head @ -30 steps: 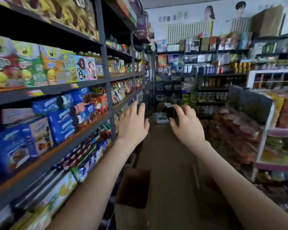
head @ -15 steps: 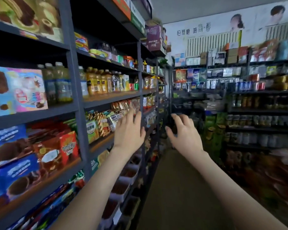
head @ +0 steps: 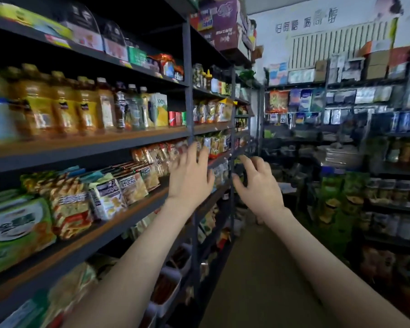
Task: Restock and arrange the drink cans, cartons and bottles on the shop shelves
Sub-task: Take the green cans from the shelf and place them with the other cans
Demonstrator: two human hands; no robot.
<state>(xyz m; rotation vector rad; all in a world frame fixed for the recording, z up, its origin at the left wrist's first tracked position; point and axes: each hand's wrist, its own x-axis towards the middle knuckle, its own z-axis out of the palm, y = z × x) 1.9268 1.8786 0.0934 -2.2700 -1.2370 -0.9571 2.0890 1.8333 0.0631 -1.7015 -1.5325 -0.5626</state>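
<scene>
A row of amber drink bottles stands on the left shelf at chest height. Past them are darker bottles, a juice carton and red cans by the upright post. My left hand is raised in the aisle below that shelf, fingers spread, holding nothing. My right hand is beside it, fingers loosely bent and empty. Neither hand touches the drinks.
Snack bags fill the shelf below the drinks. A dark upright post divides the shelving. Shelves of packets and jars line the right side and back wall. The brown aisle floor runs ahead between them.
I have walked forward along the aisle and the view has risen. The drink shelf has come close on my left. Both hands stay raised and empty in front of me.
</scene>
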